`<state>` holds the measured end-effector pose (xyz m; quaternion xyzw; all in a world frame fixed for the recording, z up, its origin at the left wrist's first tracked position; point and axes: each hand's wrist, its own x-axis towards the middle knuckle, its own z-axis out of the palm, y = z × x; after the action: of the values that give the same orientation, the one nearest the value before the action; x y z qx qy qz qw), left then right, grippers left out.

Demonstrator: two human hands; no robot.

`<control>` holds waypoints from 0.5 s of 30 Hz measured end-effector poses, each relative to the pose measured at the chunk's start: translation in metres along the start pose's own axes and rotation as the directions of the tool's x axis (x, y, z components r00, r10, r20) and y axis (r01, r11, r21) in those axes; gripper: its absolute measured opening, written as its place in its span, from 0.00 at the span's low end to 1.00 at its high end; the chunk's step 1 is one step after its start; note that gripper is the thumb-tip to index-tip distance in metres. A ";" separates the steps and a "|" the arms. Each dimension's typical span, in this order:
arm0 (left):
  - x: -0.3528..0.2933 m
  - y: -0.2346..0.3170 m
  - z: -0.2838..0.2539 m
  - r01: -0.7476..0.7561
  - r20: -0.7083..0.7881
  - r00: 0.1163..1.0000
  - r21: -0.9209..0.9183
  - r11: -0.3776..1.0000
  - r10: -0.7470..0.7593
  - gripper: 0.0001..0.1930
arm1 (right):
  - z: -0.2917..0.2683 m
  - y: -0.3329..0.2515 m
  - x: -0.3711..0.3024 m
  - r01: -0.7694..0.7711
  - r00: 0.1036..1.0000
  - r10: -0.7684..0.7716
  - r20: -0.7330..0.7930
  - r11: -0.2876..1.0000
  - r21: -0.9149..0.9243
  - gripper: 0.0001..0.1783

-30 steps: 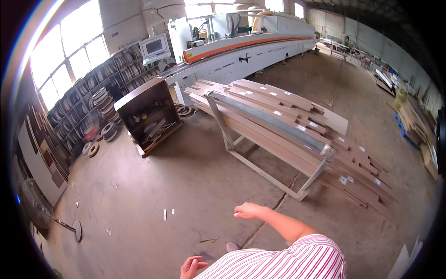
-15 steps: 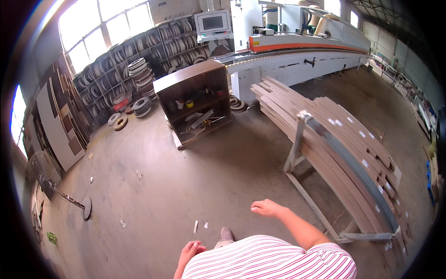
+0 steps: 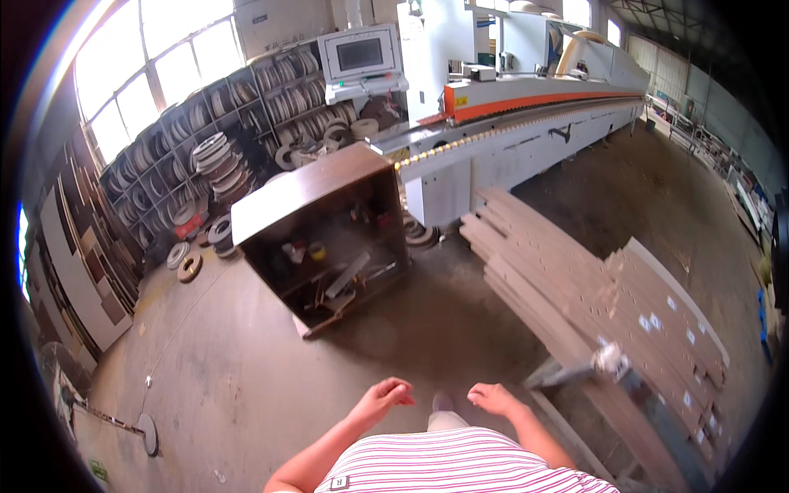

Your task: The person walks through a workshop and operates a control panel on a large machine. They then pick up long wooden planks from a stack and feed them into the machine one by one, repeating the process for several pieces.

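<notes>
Left hand [image 3: 385, 399] now nearer cabinet [image 3: 329, 215]

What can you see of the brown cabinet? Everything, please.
The brown cabinet is boxy, apparently wood or laminate panels, its flat top catching light. It stands upright on the concrete floor, open front showing no door. Inside, a shelf holds small items, one yellow; mixed pieces lie jumbled below. Behind is a long white-and-orange machine; contact is unclear. Neither hand touches it.
</notes>
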<state>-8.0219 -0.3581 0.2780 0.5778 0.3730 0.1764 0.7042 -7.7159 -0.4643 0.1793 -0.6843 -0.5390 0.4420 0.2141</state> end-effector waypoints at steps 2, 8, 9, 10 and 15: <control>0.057 0.000 -0.028 0.083 -0.015 0.996 -0.011 0.997 -0.083 0.15 | -0.019 -0.009 0.072 0.114 0.993 -0.109 0.048 0.987 -0.117 0.18; 0.167 0.078 -0.140 0.135 -0.197 0.969 -0.082 0.987 -0.149 0.16 | -0.110 -0.126 0.269 0.281 0.950 -0.264 0.167 0.956 -0.087 0.18; 0.191 0.082 -0.165 0.104 -0.245 0.962 -0.070 0.992 -0.119 0.15 | -0.122 -0.135 0.307 0.316 0.942 -0.301 0.150 0.944 -0.094 0.18; 0.212 0.085 -0.192 0.077 -0.285 0.953 -0.102 0.992 -0.104 0.15 | -0.135 -0.151 0.341 0.353 0.930 -0.338 0.144 0.931 -0.093 0.18; 0.342 0.106 -0.338 -0.093 -0.431 0.899 -0.019 0.995 0.076 0.11 | -0.179 -0.211 0.504 0.372 0.928 -0.371 0.021 0.927 -0.049 0.17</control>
<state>-8.0232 0.1333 0.2496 0.5264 0.4901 0.3371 0.6075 -7.6675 0.1047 0.2455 -0.5730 -0.6712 0.3831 0.2729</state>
